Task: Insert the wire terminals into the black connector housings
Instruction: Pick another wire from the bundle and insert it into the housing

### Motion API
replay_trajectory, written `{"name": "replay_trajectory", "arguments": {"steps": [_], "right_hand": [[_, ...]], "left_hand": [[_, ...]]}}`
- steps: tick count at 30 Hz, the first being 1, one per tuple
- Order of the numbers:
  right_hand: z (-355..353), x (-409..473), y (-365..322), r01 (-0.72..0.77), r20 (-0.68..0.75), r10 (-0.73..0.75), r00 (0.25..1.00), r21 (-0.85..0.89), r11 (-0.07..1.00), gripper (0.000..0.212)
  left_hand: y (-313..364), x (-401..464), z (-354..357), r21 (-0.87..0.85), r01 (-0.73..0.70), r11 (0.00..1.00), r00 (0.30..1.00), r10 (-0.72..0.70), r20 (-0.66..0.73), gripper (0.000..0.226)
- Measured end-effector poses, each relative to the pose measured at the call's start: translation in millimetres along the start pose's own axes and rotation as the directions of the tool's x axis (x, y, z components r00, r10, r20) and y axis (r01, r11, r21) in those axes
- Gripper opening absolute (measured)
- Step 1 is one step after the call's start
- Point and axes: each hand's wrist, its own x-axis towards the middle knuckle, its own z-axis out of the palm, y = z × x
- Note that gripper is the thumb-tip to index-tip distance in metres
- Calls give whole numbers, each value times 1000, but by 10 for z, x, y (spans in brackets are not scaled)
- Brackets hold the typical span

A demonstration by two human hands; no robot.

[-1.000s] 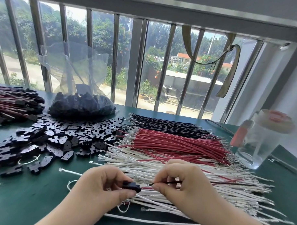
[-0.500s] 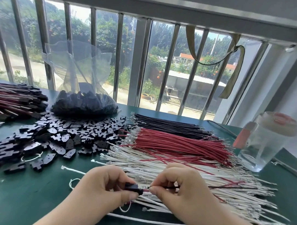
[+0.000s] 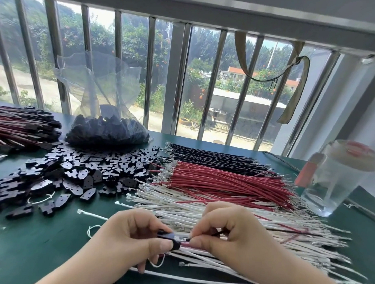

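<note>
Over the green tabletop point(image 3: 40, 253) and white wire pile point(image 3: 264, 240), I see my left hand point(image 3: 134, 235) pinching the black housing point(image 3: 170, 240) while my right hand point(image 3: 226, 234) pinches a black wire point(image 3: 218, 233), its terminal pointing left, lengthwise, touching the housing's mouth.

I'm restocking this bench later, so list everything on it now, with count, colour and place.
Loose connector housings: many, black, spread on table left.
Bag of housings: one, clear plastic, far left-centre.
Black wires: bundle, far centre.
Red wires: bundle, centre.
White wires: bundle, near, under the hands.
Finished harnesses: pile, dark red and black, far left.
Cup: one, clear, right.
Table: green.
Held housing: one, black, between both hands.
Left hand: pinches the housing.
Right hand: pinches a wire at the housing.
</note>
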Motion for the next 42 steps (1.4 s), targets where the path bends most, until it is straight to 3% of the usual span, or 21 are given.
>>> {"name": "replay_trajectory", "arguments": {"steps": [4,8,11,14,18,19,21,24,28,30,33,35,39,42], "right_hand": [[104,-3,19,-34,-106,21,994,-122,992,8],[194,-44,-2,-61,-169,24,985,-219,974,14],[237,-86,-17,3,-170,-59,984,-308,951,9],[226,-103,-26,98,-127,-163,978,-410,907,10],[148,-24,4,-35,-65,28,997,-106,994,21],[160,-18,33,-39,-83,31,996,-102,994,22],[194,-19,41,19,-145,-53,988,-230,973,13],[230,-69,24,122,-128,-197,972,-444,888,8],[258,-109,25,159,-74,-257,964,-615,773,9],[261,-112,28,112,-113,-201,973,-529,841,12],[213,-51,64,23,-182,-52,982,-159,987,22],[233,-37,90,26,-216,-59,975,-154,988,19],[290,-68,114,76,-223,-162,961,-350,934,11],[295,-57,92,107,-236,-188,954,-317,942,10]], "left_hand": [[-31,28,5,20,-10,1000,998,11,-55,22],[-64,31,6,36,-18,999,1000,18,-5,19],[-92,35,-15,14,-5,1000,1000,5,-7,20],[-117,31,-35,9,22,1000,1000,-22,5,35],[-136,39,-34,-23,46,999,999,-46,24,35],[-136,39,-29,-17,43,999,999,-43,18,33],[-135,38,-18,2,33,999,999,-33,-2,25],[-137,32,-7,-1,37,999,999,-37,-8,16],[-148,34,21,25,19,1000,1000,-19,-7,13],[-147,34,14,3,5,1000,1000,-5,-8,11],[-130,37,1,-95,3,995,1000,-5,-26,12],[-113,49,11,-128,9,992,999,-13,-38,14],[-106,49,56,-73,-29,997,997,23,-79,23],[-103,31,65,-106,-45,993,995,36,-88,23]]}}
